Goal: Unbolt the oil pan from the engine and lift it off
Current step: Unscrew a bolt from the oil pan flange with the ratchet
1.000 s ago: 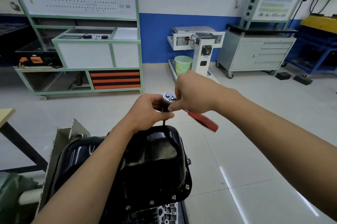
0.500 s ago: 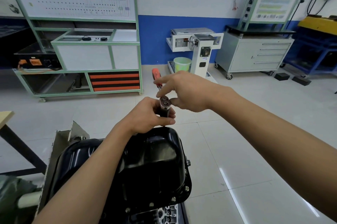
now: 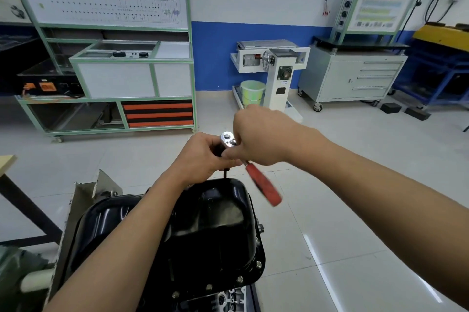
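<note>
Oil pan (image 3: 215, 230): black, domed side up, seated on the engine (image 3: 228, 299) low in the view, directly under both forearms; not lifted.
Flange bolts (image 3: 239, 279): a row of heads shows along the near and right rim, all in place, so the pan is held down and the unbolting looks far from done.
Ratchet (image 3: 227, 139): chrome head just above the far rim of the pan; its red handle (image 3: 264, 187) slants down to the right, blurred.
Extension bar (image 3: 225, 173): thin dark shaft dropping from under the head to the pan's far edge; its lower end, and whichever bolt it meets, is hidden by the rim.
Left hand (image 3: 203, 159): fingers curled round the upper shaft just under the head, probably to keep the drive upright and seated.
Right hand (image 3: 261, 139): closed on the ratchet's neck beside the head; a hold this close to the head suits quick spinning more than heavy leverage.
Step in hand: working a far-rim bolt, as I read it.
Risk: the socket could slip off if the shaft tilts.
</note>
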A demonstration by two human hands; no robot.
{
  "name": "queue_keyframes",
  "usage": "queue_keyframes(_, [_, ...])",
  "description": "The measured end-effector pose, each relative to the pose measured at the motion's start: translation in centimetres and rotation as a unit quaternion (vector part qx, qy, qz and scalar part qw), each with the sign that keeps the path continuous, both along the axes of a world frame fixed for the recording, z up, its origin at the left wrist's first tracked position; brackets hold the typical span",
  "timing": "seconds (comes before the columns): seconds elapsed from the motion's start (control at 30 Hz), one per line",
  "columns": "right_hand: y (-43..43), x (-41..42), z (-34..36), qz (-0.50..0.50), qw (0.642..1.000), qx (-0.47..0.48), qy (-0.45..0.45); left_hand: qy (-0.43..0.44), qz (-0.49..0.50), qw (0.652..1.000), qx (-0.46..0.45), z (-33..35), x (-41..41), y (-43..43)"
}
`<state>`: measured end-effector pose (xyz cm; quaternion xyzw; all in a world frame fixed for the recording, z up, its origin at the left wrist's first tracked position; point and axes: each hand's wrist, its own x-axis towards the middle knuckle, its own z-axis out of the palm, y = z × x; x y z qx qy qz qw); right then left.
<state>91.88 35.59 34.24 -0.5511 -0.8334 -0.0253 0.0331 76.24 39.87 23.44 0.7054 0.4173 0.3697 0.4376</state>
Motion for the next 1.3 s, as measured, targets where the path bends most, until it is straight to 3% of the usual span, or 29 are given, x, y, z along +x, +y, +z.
queue_keyframes(0.13, [0.2, -0.6, -0.2, -0.009, 0.999, -0.010, 0.031, -0.016, -0.008, 1.000, -0.002, 0.0, -0.1, 0.0])
queue_keyframes(0.37, [1.1, 1.0, 0.5, 0.000, 0.996, 0.031, -0.084, -0.023, -0.053, 0.998, -0.023, -0.3, -0.1, -0.1])
queue_keyframes(0.5, [1.6, 1.7, 0.7, 0.064, 0.996, -0.043, -0.039, -0.004, -0.071, 0.997, -0.016, -0.2, -0.1, 0.1])
queue_keyframes(0.63, [1.6, 1.7, 0.1, 0.102, 0.993, -0.050, -0.019, 0.008, -0.067, 0.998, -0.011, -0.1, -0.4, 0.1])
queue_keyframes(0.83, [1.7, 1.9, 0.0, 0.041, 0.999, 0.006, -0.018, 0.000, -0.026, 1.000, 0.015, -0.2, -0.1, 0.0])
queue_keyframes(0.97, [1.1, 1.6, 0.8, -0.002, 0.998, -0.025, -0.050, 0.015, -0.013, 0.999, 0.038, -0.3, 0.1, -0.1])
queue_keyframes(1.1, [0.5, 0.5, 0.0, -0.017, 0.994, -0.110, -0.009, 0.001, 0.007, 0.999, 0.042, -0.5, 0.0, 0.2])
queue_keyframes(1.3, [1.0, 0.4, 0.7, -0.017, 0.996, -0.082, -0.026, 0.009, -0.011, 0.999, 0.038, -0.5, 0.0, 0.1])
